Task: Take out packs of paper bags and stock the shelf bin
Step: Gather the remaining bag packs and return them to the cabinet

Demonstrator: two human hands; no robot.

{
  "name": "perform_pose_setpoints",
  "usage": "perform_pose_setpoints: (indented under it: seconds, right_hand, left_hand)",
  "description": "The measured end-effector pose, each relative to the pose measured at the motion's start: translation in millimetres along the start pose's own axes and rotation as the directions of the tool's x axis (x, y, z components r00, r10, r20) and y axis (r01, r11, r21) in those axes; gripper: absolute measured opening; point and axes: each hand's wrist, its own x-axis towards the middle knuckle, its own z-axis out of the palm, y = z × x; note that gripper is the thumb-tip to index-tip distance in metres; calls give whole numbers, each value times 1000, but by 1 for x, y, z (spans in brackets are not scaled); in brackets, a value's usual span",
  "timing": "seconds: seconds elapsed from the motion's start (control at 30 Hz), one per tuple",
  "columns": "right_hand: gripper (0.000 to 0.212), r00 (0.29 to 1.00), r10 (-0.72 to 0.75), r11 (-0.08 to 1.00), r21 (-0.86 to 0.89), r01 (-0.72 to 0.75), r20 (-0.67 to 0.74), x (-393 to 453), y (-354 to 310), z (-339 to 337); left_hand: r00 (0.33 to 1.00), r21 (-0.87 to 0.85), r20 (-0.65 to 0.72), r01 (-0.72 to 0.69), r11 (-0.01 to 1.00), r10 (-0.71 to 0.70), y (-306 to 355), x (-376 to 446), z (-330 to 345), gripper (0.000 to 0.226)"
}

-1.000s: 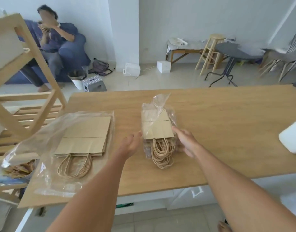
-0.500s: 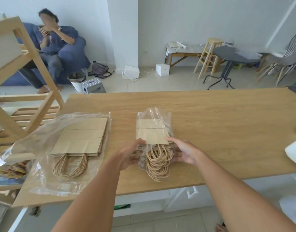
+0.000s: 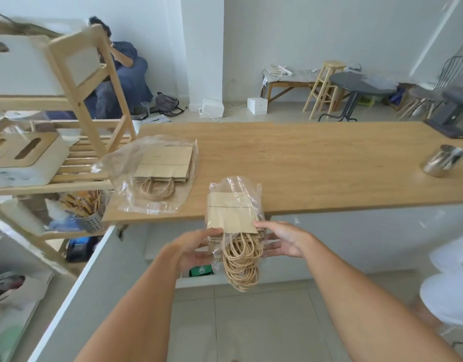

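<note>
Nearest, our left hand (image 3: 196, 248) and right hand (image 3: 285, 241) clasp a small pack of paper bags (image 3: 233, 218) between them, off the table (image 3: 316, 163) edge. At ten o'clock, a larger pack (image 3: 162, 165) lies flat; beyond, the shelf (image 3: 76, 82).

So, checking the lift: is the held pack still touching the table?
Cannot tell. In the head view the pack overlaps the table edge, hiding any gap.

Both hands, left (image 3: 196, 248) and right (image 3: 284, 240), clasped inward, arms extended
</note>
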Motion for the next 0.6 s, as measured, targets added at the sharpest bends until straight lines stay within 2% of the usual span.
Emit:
perform_pose_setpoints:
  seconds: [0.17, 0.3, 0.47, 0.6]
  right_hand:
    - [45, 997, 77, 996, -48, -77, 15, -30, 87, 37]
    - [39, 991, 129, 989, -63, -130, -27, -26, 135, 51]
    - [26, 985, 118, 990, -67, -127, -129, 21, 160, 52]
    - [25, 981, 90, 992, -76, -105, -170, 91, 169, 40]
  left_hand:
    - [997, -4, -5, 72, 997, -72, -99, -32, -23, 48]
    - [991, -25, -13, 130, 991, -131, -146, -26, -26, 45]
    - [990, -7, -59, 127, 992, -127, -160, 25, -16, 34]
    - [990, 67, -108, 95, 993, -88, -158, 106, -14, 28]
